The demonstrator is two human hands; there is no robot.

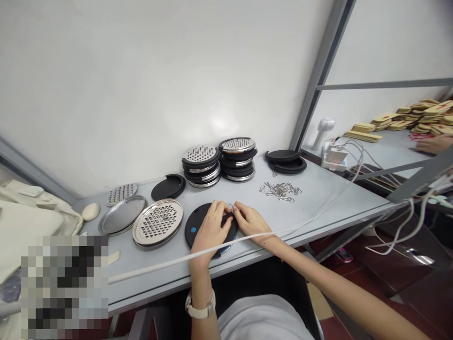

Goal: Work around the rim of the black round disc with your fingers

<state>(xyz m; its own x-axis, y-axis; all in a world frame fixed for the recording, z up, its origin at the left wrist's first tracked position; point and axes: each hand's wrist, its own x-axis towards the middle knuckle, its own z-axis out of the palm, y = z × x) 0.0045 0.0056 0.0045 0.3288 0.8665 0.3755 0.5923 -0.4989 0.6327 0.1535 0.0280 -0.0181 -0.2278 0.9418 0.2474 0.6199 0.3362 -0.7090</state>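
Observation:
A black round plastic base (193, 219) with a blue dot lies at the table's front edge. My left hand (213, 224) is closed on it, fingers curled over its top near the right rim. My right hand (250, 221) pinches at that rim, where a small metal wire hook (230, 206) shows between the two hands; the fingertips partly hide it. A heap of similar wire hooks (281, 190) lies right of the hands. To the left are a round metal grater plate (161, 219) and a plain metal disc (123, 215).
Two stacks of graters in black holders, a left stack (201, 165) and a right stack (238, 158), stand by the wall. Black bases (285, 163) lie at the back right. A white cable (244, 238) crosses above my wrists. Another person's hand (434, 144) is at far right.

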